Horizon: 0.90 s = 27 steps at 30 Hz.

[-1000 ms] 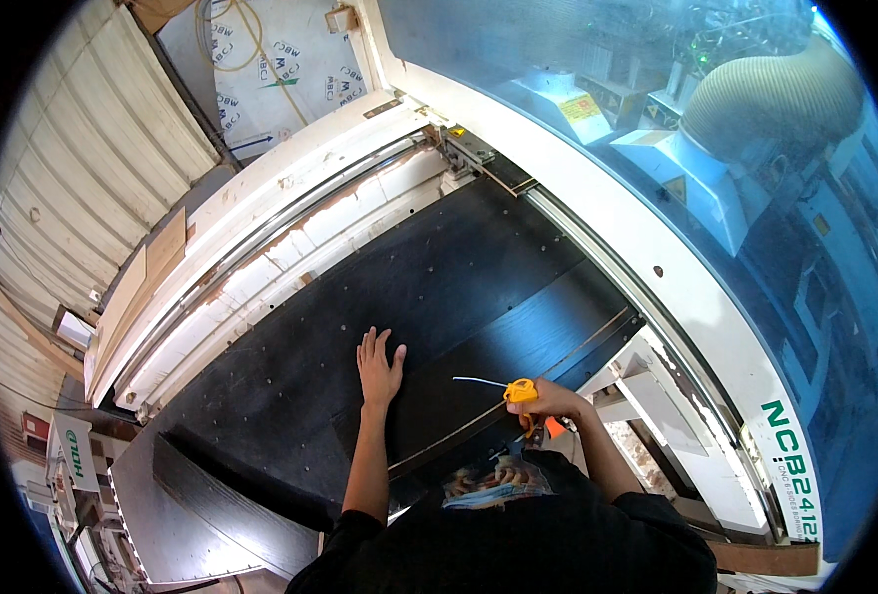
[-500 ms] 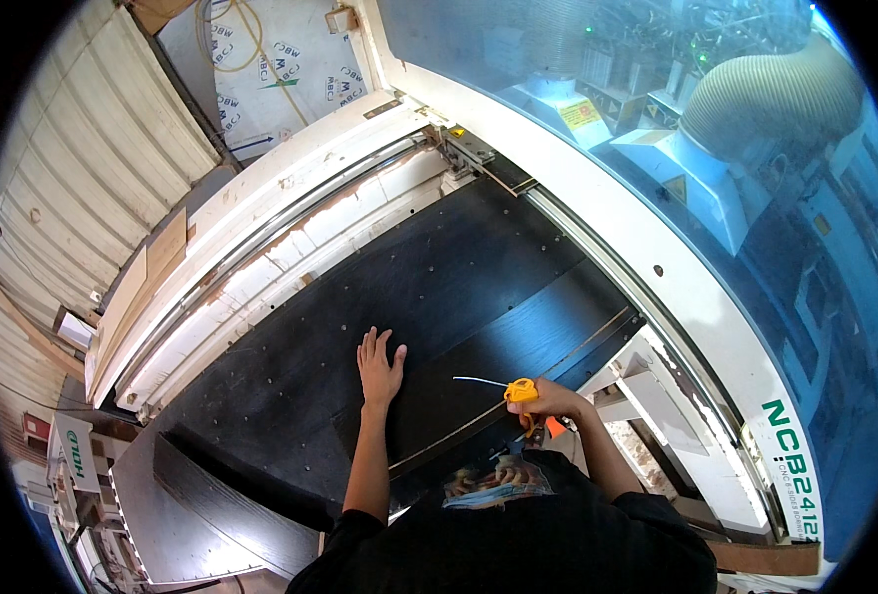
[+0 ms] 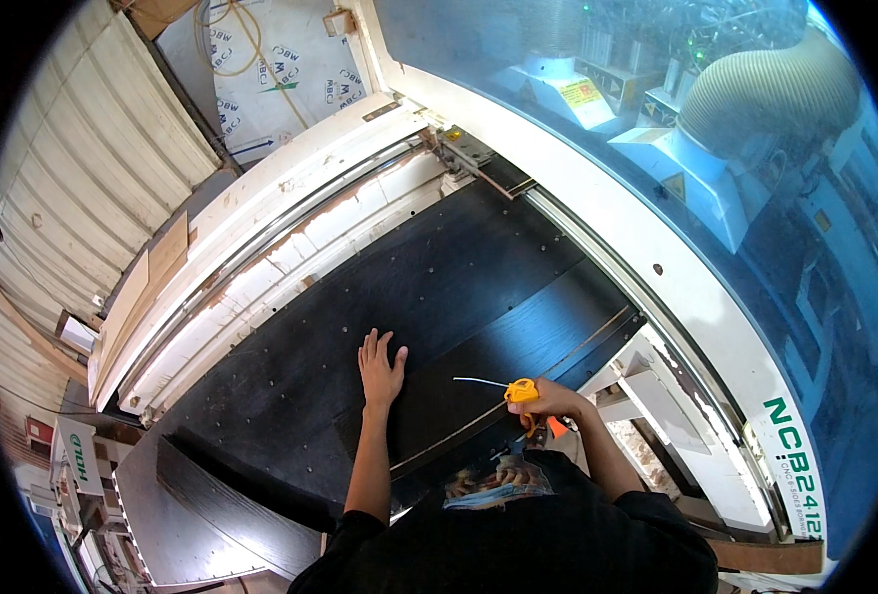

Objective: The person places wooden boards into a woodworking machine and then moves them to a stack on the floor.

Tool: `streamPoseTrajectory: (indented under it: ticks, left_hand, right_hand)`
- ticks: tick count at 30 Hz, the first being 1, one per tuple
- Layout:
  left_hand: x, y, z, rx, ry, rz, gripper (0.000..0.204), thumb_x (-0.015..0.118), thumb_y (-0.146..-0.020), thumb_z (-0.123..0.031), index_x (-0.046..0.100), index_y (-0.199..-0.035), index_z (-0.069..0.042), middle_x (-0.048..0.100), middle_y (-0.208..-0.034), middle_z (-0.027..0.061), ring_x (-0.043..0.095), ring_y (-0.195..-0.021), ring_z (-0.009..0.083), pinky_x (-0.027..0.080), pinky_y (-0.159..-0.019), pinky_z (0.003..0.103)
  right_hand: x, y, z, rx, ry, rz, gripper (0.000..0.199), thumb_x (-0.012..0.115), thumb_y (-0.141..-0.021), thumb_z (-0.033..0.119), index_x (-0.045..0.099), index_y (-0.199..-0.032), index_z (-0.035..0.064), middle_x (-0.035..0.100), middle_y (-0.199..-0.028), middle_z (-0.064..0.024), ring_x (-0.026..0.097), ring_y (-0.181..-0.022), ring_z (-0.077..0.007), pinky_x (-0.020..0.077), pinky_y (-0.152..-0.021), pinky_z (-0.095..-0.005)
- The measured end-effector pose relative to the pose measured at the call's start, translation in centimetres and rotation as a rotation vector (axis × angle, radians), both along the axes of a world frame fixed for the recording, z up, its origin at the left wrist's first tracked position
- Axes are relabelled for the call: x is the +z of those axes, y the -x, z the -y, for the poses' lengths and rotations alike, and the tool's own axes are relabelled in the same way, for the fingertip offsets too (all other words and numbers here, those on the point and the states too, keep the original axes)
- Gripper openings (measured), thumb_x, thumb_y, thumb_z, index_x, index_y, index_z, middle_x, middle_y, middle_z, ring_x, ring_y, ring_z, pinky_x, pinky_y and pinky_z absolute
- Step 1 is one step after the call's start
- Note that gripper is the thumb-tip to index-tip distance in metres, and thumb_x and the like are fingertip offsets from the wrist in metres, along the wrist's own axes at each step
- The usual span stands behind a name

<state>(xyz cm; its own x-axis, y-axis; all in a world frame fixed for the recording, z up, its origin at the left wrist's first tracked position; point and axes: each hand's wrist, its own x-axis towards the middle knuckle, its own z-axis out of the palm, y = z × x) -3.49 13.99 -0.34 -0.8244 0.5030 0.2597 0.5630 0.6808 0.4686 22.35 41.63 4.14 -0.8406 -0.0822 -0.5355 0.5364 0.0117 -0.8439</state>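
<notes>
A black, stud-dotted bench (image 3: 360, 287) is flanked on the right by a machine's blue see-through cover (image 3: 840, 337), behind which a ribbed hose (image 3: 756, 99) is seen. A dark wood-grain panel (image 3: 518, 346) is laid on the bench's near side. The left hand (image 3: 382, 368) is placed palm down near the panel's far edge, its fingers slightly spread and nothing gripped. A yellow air gun (image 3: 521, 390) is held in the closed right hand (image 3: 558, 398), its thin pale nozzle (image 3: 479, 380) pointed leftward above the panel.
</notes>
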Motion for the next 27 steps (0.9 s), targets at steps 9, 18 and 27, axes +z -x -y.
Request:
streamPoseTrajectory:
  ticks: [9,18,27]
  left_hand:
    - [0.0,0.0,0.1,0.000,0.010,0.004,0.056,0.053,-0.103,-0.048,0.053,-0.144,-0.009,0.037,-0.159,0.0230,0.032,-0.149,0.0394,0.023,-0.122,0.052]
    - [0.7,-0.6,-0.3,0.066,-0.104,-0.015,0.055,0.060,-0.102,-0.039,0.049,-0.145,-0.008,0.032,-0.159,0.0279,0.029,-0.148,0.0453,0.028,-0.120,0.054]
    - [0.2,-0.4,-0.2,0.041,-0.053,-0.041,0.056,0.060,-0.101,-0.041,0.050,-0.145,-0.009,0.039,-0.155,0.0277,0.035,-0.144,0.0460,0.030,-0.118,0.054]
  right_hand:
    - [0.3,0.2,-0.1,0.027,0.004,0.018,0.057,0.084,-0.080,0.053,0.065,-0.102,0.0047,0.072,-0.078,-0.0043,0.068,-0.066,-0.0130,0.0525,-0.057,-0.0253]
    - [1.3,-1.3,1.9,-0.094,-0.327,-0.045,0.056,0.077,-0.085,0.055,0.069,-0.094,-0.0002,0.072,-0.082,-0.0107,0.070,-0.075,-0.0240,0.0538,-0.070,-0.0365]
    - [1.9,-6.0,-6.3,-0.958,-1.064,0.058,0.055,0.071,-0.090,0.053,0.070,-0.105,-0.0001,0.073,-0.095,-0.0233,0.071,-0.091,-0.0419,0.0545,-0.077,-0.0480]
